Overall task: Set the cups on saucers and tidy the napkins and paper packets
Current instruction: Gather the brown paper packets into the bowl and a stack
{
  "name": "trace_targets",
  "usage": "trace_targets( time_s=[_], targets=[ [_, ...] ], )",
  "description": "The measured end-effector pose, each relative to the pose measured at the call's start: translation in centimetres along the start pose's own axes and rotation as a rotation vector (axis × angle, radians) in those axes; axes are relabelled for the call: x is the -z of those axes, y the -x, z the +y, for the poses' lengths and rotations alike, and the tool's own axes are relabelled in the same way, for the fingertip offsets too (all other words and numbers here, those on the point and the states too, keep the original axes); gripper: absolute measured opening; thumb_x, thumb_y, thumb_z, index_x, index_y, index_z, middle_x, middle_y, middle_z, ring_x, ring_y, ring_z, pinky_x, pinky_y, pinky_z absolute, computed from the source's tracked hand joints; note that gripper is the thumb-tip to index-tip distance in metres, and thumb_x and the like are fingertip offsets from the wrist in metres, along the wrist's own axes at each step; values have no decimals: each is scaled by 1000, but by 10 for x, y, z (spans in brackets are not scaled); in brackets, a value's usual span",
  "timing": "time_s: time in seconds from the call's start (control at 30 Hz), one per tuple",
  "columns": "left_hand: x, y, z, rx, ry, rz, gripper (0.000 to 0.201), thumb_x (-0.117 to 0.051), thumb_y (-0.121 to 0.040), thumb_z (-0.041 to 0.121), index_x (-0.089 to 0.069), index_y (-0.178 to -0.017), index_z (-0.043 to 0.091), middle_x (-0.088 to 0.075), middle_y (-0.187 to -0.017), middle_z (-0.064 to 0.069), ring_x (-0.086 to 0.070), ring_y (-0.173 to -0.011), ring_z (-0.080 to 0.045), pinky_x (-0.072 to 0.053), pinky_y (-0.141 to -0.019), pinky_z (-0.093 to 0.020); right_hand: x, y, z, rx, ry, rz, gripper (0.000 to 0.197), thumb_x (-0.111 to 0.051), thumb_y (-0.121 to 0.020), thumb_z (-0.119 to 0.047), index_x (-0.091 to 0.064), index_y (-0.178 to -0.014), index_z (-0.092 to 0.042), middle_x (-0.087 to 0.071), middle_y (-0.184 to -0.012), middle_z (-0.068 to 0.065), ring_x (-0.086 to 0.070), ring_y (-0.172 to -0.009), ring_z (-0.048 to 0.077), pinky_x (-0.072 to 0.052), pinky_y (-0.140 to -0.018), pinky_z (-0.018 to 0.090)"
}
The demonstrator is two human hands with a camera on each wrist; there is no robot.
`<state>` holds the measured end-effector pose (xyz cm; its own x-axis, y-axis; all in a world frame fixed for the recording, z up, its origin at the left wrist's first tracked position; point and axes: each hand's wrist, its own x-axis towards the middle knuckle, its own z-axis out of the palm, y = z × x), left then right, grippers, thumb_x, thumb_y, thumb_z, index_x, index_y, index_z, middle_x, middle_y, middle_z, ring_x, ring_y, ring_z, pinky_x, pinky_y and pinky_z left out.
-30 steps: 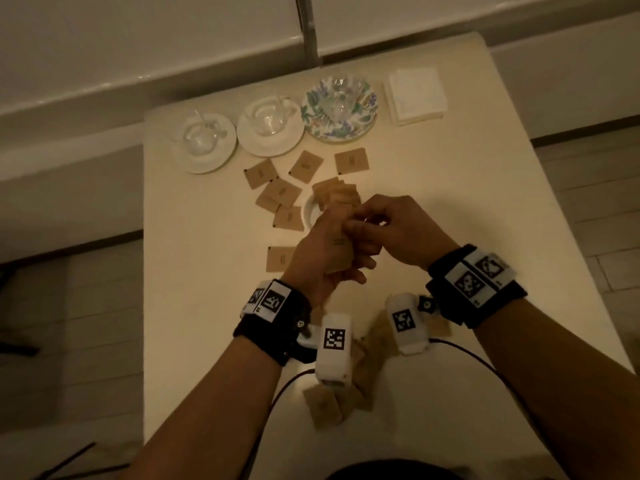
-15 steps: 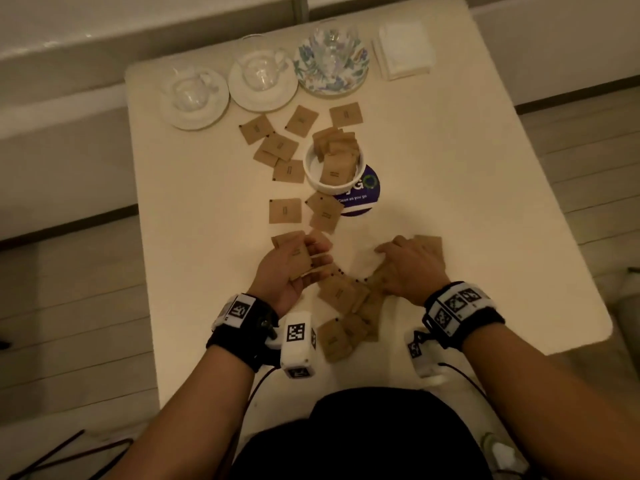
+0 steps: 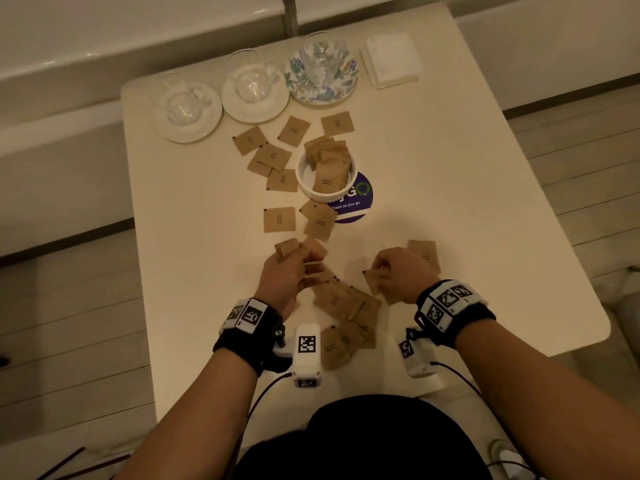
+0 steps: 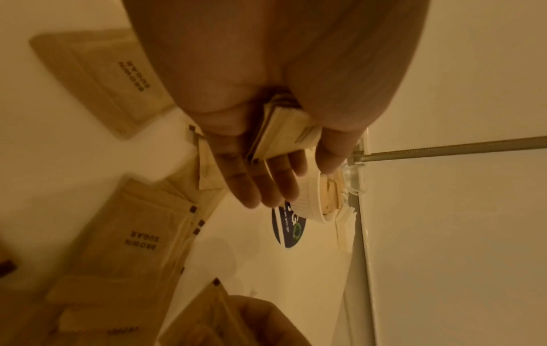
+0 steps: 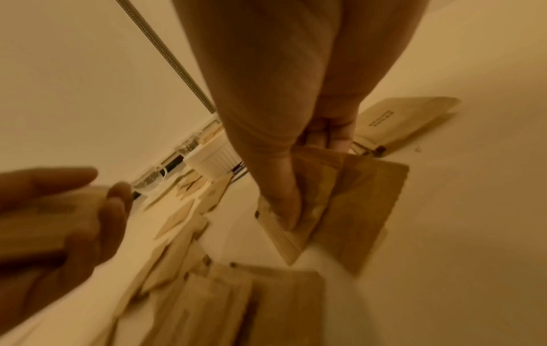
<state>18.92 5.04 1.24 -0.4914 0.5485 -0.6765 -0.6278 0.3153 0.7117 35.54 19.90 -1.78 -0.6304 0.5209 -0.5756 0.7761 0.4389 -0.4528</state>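
Note:
Brown sugar packets lie scattered over the cream table (image 3: 450, 188). My left hand (image 3: 294, 268) grips a small stack of packets (image 4: 281, 133) between thumb and fingers, just above the near pile (image 3: 346, 313). My right hand (image 3: 394, 275) pinches one packet (image 5: 299, 210) lifted from that pile. A white ribbed bowl (image 3: 325, 192) at mid-table holds several upright packets. Three glass cups stand on saucers at the far edge: left (image 3: 180, 102), middle (image 3: 251, 83), and one on a floral saucer (image 3: 322, 62). A white napkin stack (image 3: 393, 64) sits at the far right.
A round purple sticker (image 3: 356, 202) lies under the bowl's right side. Loose packets (image 3: 277, 220) are spread between the bowl and the saucers. One more packet (image 3: 424, 252) lies beyond my right hand. The table's near right corner drops off to the wooden floor.
Both hands came back from the bowl to the near pile. The left hand still holds its stack; the right hand has picked a packet up off the pile.

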Motion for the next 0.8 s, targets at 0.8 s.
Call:
trace_targets(
  time_s=[0.8],
  targets=[
    [30, -11, -2, -13, 19, 100, 14, -58, -97, 17, -66, -86, 12, -70, -78, -6, -67, -67, -16, -54, -56, -29, -10, -7, -51, 122, -239, -58, 22, -80, -73, -21, -67, -90, -24, -62, -87, -9, -58, -82, 12, -42, -67, 20]
  ],
)
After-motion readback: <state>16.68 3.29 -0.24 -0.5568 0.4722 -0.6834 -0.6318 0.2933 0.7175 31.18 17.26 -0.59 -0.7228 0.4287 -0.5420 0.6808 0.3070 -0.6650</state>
